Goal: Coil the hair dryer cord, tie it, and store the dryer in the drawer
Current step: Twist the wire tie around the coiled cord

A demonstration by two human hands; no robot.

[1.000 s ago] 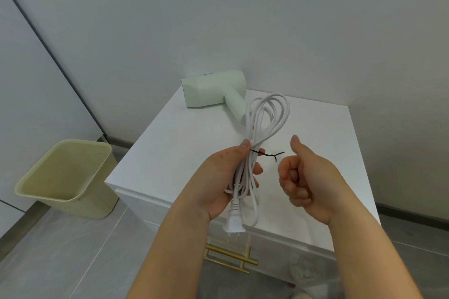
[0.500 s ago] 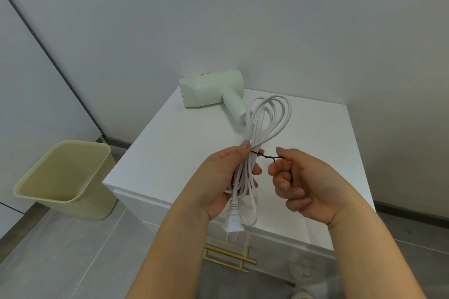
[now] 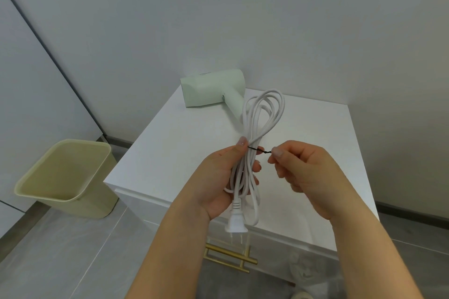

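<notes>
A pale green hair dryer (image 3: pixel 211 87) lies on its side at the back of the white cabinet top (image 3: pixel 170 148). Its white cord (image 3: pixel 264 114) is gathered into a long coil, and my left hand (image 3: pixel 218 177) is closed around the coil's middle. The white plug (image 3: pixel 236 222) hangs down below that hand. A thin black twist tie (image 3: pixel 260 151) wraps the coil near my left thumb. My right hand (image 3: pixel 306 172) pinches the twisted free end of the tie between thumb and forefinger, just right of the coil.
A brass drawer handle (image 3: pixel 230 256) shows on the cabinet front below my hands. A beige waste bin (image 3: pixel 65 177) stands on the grey floor to the left. White walls close in behind and to the right.
My right hand came in from a loose thumb-up pose and pinched the tie's free end. The coil and my left hand stayed almost still.
</notes>
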